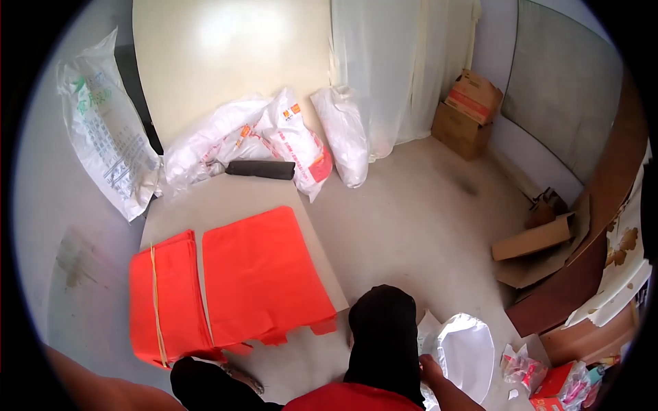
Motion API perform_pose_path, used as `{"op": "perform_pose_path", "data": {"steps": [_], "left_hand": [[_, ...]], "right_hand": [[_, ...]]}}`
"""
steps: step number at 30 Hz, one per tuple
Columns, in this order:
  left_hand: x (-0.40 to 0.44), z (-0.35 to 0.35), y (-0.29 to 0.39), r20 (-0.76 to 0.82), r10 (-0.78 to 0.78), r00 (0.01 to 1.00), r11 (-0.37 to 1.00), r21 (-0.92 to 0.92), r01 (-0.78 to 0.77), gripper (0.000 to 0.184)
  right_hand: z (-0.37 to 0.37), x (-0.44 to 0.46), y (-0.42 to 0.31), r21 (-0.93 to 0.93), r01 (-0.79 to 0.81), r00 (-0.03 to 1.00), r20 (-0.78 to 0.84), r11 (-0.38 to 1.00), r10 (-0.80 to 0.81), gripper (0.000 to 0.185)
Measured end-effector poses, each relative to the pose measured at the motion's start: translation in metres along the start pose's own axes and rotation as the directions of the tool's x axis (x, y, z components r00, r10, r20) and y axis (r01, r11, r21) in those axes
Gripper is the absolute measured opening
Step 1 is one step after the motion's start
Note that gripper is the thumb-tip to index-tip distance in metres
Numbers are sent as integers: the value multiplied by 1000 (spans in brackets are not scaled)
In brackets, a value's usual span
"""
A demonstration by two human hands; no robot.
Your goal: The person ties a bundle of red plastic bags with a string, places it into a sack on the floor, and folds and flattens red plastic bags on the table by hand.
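My right hand [430, 372] is beside my right knee, its fingers curled at the near-left edge of an open white bag [467, 322]. The knee partly covers those fingers. The bag's mouth faces up and its rim stands wide. Of my left arm, only the upper part shows at the lower left edge; the left hand is out of the picture. In front of my knees lie flat red sheets [264, 274] on a beige board. To their left is a stack of red sheets [175, 294] with a yellowish band [157, 301] around it.
A dark roll [260, 170] lies at the board's far end, by white printed sacks [288, 133]. Another sack [110, 130] leans at the left wall. Cardboard boxes [465, 123] stand in the back corner. Opened cardboard [534, 240] and plastic-wrapped packs [524, 366] lie at the right.
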State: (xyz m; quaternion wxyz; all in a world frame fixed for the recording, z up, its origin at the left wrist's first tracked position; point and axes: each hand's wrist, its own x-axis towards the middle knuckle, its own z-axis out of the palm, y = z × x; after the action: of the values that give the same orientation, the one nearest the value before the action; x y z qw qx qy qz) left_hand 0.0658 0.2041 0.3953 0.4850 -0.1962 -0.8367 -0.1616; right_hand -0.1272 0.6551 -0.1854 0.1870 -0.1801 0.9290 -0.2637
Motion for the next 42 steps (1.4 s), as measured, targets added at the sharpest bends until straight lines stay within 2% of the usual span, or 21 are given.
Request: {"op": "perform_pose_path", "data": {"steps": [3,7,9,10,13,14,16,17,18,19,20,21,22,24,26,29,31,35,37,38,42], "left_hand": [[-2,-1,4,0,7,1000,1000,13,-7,33],[-3,4,8,-4,-34,999,999,-7,34,32],[0,5,10,11,-45,999,999,-14,45,32],[0,5,10,17,-48,999,999,-14,48,32],[1,6,10,48,-63,997,998,-21,64,32],[0,6,8,73,-88,993,996,-13,89,32],[-9,9,2,168,-179,969,982,83,167,31],[-20,19,-8,226,-239,944,958,213,191,37],[-31,28,-17,282,-296,912,920,343,193,43],[-37,47,-30,326,-307,894,918,348,189,39],[-46,62,-36,378,-391,839,886,403,231,39],[-67,72,-48,472,-385,793,877,453,156,43],[-94,77,-61,559,-383,736,866,494,75,48],[-147,84,-72,650,-499,573,848,501,170,47],[-202,90,-79,718,-581,384,814,504,289,47],[-249,99,-75,754,-578,311,801,453,391,48],[-264,103,-70,743,-603,292,780,473,409,52],[-285,106,-69,695,-662,281,732,520,440,62],[-293,105,-73,677,-667,311,736,533,418,68],[-297,105,-75,668,-669,326,737,539,407,70],[-319,111,-84,644,-694,323,717,577,390,80]], "right_hand": [[3,2,-6,16,-53,998,38,998,52,35],[12,9,15,-87,91,995,-32,992,-94,33],[17,14,19,167,-38,998,-34,985,44,33],[0,11,-4,78,18,998,-64,997,-13,33],[-3,28,2,129,123,965,-245,984,-89,30],[-8,37,-2,190,70,961,-276,979,-15,32],[-24,54,-11,200,121,912,-410,972,-29,32],[-37,64,-19,192,119,890,-455,974,-19,32],[-50,74,-25,264,111,874,-485,958,32,30],[-63,85,-32,334,106,856,-511,937,85,29],[-82,90,-52,478,106,843,-508,872,176,28],[-101,93,-74,610,110,830,-490,785,265,28],[-115,97,-89,620,183,816,-529,763,233,28],[-145,99,-132,678,319,799,-568,662,197,27],[-166,94,-169,659,349,825,-553,666,116,25],[-162,97,-201,588,442,832,-551,677,-65,21],[-154,98,-227,466,537,782,-589,704,-207,22],[-130,105,-253,245,596,722,-580,765,-376,21],[-118,110,-256,158,577,748,-497,802,-440,21],[-119,111,-262,99,607,718,-494,788,-490,20],[-118,113,-276,104,597,743,-447,795,-499,20]]}}
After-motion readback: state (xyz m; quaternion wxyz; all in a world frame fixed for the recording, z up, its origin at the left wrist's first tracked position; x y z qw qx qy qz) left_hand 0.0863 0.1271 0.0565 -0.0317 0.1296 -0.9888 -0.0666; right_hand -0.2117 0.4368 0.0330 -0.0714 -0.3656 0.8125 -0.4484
